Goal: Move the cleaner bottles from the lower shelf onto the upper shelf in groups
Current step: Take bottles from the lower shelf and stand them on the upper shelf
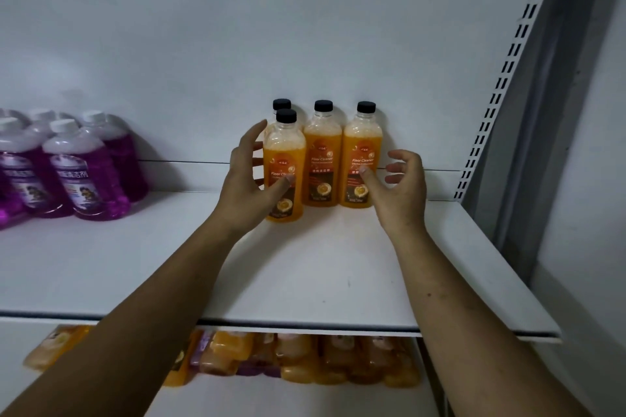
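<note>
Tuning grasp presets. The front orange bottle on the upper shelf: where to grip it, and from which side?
Grip the front orange bottle round its straight labelled body, coming from the front-left. It stands upright, with another bottle right behind and the middle bottle close on its right, so those sides are blocked.

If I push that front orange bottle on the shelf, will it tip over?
The front bottle is tall and narrow, so a push near its cap would probably tip it; push low. It looks nearly full, so likely heavy for its size. Its smooth plastic may be slippery.
</note>
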Demonstrator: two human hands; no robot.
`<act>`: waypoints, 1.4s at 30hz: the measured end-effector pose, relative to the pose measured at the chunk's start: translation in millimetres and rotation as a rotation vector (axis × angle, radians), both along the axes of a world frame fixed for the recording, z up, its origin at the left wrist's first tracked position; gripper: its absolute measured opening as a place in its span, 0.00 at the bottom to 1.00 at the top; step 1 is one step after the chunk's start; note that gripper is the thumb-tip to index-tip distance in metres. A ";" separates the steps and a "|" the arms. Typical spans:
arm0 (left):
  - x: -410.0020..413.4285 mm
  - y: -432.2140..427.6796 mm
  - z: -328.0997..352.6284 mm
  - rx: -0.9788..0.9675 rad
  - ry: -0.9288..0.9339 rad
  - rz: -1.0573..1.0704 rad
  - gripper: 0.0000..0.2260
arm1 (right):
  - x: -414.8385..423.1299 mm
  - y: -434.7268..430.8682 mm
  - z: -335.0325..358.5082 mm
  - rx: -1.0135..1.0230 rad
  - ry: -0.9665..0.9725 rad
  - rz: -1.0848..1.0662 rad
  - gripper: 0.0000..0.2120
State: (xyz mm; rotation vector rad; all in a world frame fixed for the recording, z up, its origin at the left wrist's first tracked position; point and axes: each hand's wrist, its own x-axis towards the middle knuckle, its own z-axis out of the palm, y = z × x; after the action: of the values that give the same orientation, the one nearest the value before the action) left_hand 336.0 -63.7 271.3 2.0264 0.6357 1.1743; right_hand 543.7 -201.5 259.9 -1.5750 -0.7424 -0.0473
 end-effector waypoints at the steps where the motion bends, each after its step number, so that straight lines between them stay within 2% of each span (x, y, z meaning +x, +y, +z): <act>1: -1.3 -1.0 2.9 0.011 0.025 0.003 0.40 | -2.6 -1.7 3.0 0.010 -0.001 0.006 0.24; 6: -27.8 -27.5 23.8 0.123 0.113 0.106 0.37 | -31.3 -30.9 23.9 -0.038 -0.096 0.175 0.14; 9: -63.9 -64.1 26.1 0.289 0.205 0.155 0.33 | -60.7 -67.9 21.5 -0.169 -0.206 0.360 0.14; 12: -95.9 -104.0 14.5 0.393 0.317 0.198 0.29 | -88.4 -103.0 8.6 -0.276 -0.307 0.433 0.17; 16: -126.3 -151.8 -10.1 0.414 0.422 0.215 0.26 | -112.7 -137.7 -12.0 -0.331 -0.411 0.506 0.19; 21: -159.7 -189.3 -49.7 0.405 0.415 0.228 0.18 | -128.9 -175.1 -42.8 -0.309 -0.406 0.650 0.13; 25: -177.7 -186.9 -99.1 0.231 0.453 0.230 0.15 | -138.9 -177.2 -81.7 -0.370 -0.277 0.709 0.12; 29: -184.2 -157.1 -167.0 -0.007 0.576 0.237 0.23 | -136.6 -150.4 -141.2 -0.487 -0.076 0.720 0.08; 32: -184.5 -126.0 -214.7 -0.199 0.624 0.239 0.28 | -129.7 -123.3 -191.1 -0.573 0.060 0.633 0.12; 34: -179.0 -104.0 -237.0 -0.267 0.668 0.242 0.29 | -124.9 -104.5 -223.1 -0.605 0.139 0.540 0.14; 36: -172.7 -79.7 -257.2 -0.320 0.676 0.219 0.29 | -121.6 -85.0 -253.6 -0.626 0.204 0.462 0.20; 40: -157.6 -25.4 -294.7 -0.365 0.638 0.175 0.38 | -118.7 -48.0 -298.0 -0.653 0.245 0.387 0.41; 42: -143.2 -14.7 -302.5 -0.401 0.622 0.159 0.38 | -120.6 -32.0 -309.3 -0.674 0.253 0.362 0.43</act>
State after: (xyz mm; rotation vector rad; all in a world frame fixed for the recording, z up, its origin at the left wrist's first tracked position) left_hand 192.8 -78.4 -31.2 1.9947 1.2417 0.4178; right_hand 423.1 -233.5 -49.3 -1.9968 -0.8794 0.7216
